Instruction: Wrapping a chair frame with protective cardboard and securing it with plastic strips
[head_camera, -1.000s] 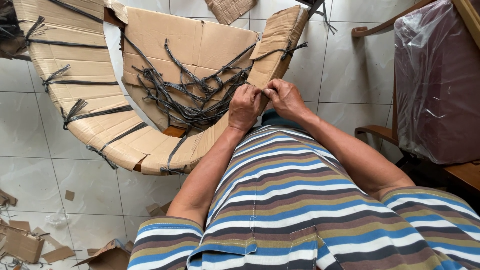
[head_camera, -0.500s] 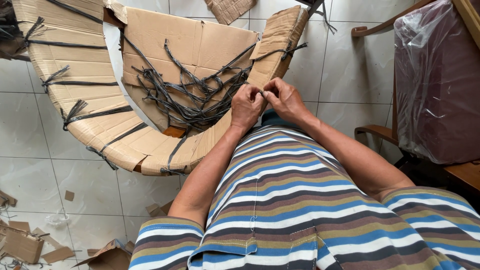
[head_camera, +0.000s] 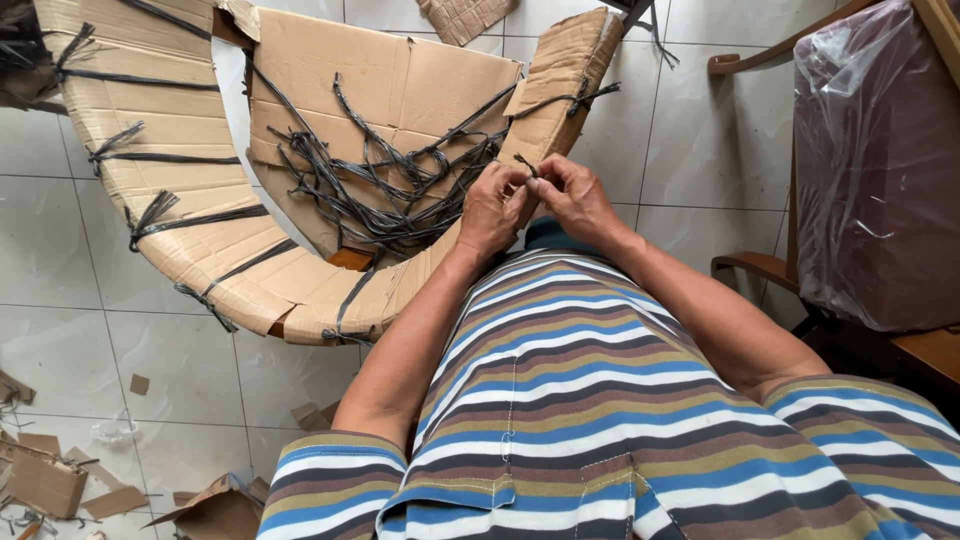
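A curved cardboard band bound with black plastic straps stands on the tiled floor in front of me. Inside the curve lies a flat cardboard sheet with a tangle of loose black straps on it. My left hand and my right hand are close together at the band's right side. Both pinch the ends of a black strap between their fingertips, just above the cardboard edge. My striped shirt hides the floor below my arms.
A wooden chair with a plastic-wrapped maroon cushion stands at the right. Cardboard scraps litter the tiles at the lower left. A cardboard piece lies at the top edge.
My hands have stayed at the same spot on the band, with only small finger movements on the strap ends.
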